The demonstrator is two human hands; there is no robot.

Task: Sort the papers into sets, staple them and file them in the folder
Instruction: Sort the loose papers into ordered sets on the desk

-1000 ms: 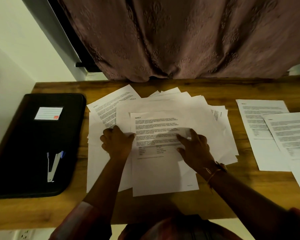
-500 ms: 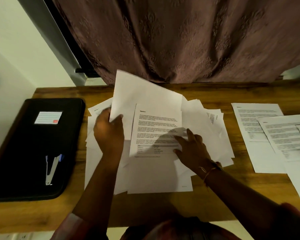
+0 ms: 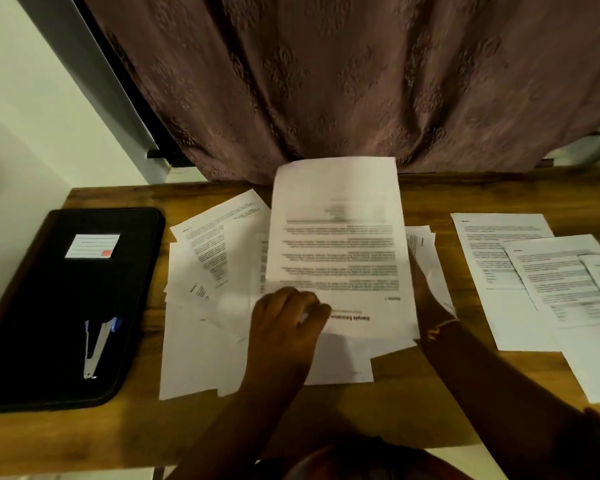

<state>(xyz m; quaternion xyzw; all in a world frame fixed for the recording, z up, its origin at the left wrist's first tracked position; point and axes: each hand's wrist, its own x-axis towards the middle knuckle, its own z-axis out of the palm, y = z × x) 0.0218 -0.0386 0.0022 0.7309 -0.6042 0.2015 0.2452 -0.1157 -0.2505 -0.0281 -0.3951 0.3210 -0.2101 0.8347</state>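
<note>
one wooden tabletop [image 3: 430,403]. one black folder [image 3: 49,306], shut, at its left edge. one loose pile [image 3: 201,358] of papers, middle. three sorted sheets [image 3: 520,306], overlapped, right edge. one lifted sheet [image 3: 336,244], print upside down, above the pile; left hand [image 3: 288,323] fingers clamped on its lower edge; right hand [image 3: 425,299] mostly hidden behind it, fingers cannot be told. one stapler [image 3: 96,344] on the folder. risk: a one-sided pinch may let the sheet droop and scatter the pile. change: half a second ago the sheet stood at the pile's left, blank face showing.
</note>
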